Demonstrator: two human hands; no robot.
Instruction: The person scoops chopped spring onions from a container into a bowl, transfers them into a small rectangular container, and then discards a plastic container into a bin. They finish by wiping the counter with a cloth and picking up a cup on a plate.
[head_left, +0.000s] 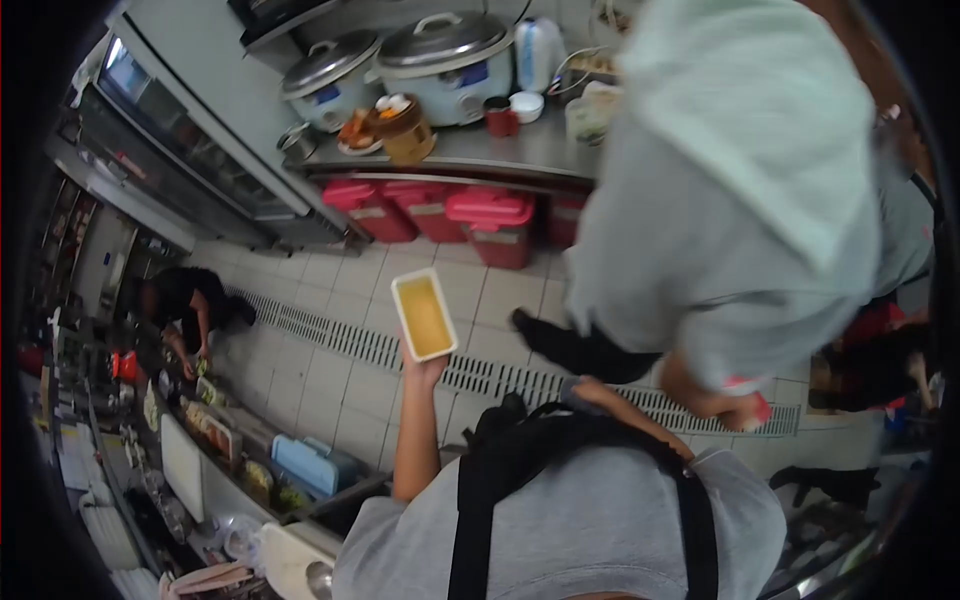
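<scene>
My left hand (424, 370) is stretched out in front of me over the floor, closed on the near end of a white rectangular tub (452, 345). Yellow liquid (427, 312) fills much of the tub, whose open top faces up. Close to my body on the right, my right hand (597, 394) is closed on a small dark grey-blue thing (574, 390), too blurred to name. Black straps partly cover the area beside it.
A person in grey (730, 200) stands close on my right. Another person (185, 300) bends at the left counter, near a blue box (315, 465). Large rice cookers (445, 85) stand on the steel counter (475, 155) above red bins (497, 225). A drain grate (340, 335) crosses the floor.
</scene>
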